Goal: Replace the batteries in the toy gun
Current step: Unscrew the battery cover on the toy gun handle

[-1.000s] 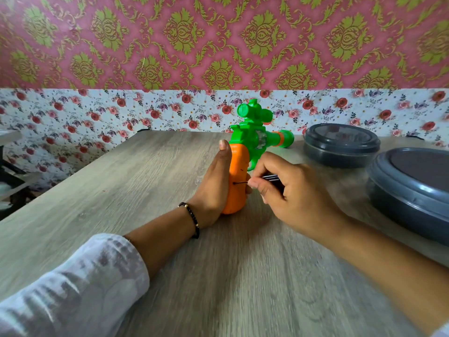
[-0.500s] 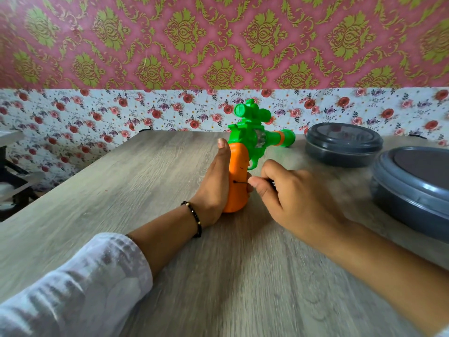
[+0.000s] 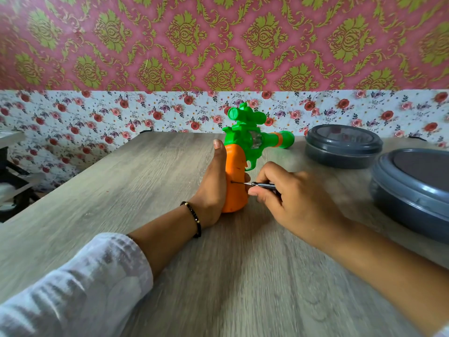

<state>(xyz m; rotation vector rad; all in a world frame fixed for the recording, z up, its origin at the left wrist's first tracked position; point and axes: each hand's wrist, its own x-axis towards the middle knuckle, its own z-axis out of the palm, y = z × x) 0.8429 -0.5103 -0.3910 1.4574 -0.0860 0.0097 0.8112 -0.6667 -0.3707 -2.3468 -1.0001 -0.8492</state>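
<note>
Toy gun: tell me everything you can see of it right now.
The toy gun looks like glossy plastic: a green body with a scope on top, a clear window in its side, an orange band near the muzzle, a green trigger, and an orange grip. It stands upright, the grip's butt on the wooden table, barrel pointing right. The left hand holds the grip from the left; the screwdriver, pinched in the right hand, meets the grip's side.

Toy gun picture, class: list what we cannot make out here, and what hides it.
- Head view: the screw head on the toy gun is too small; the screwdriver tip covers it.
- The left hand fingers are behind the orange grip.
- The screwdriver handle is hidden in the right hand.
- The nearer grey container is cut off by the right edge.
</note>
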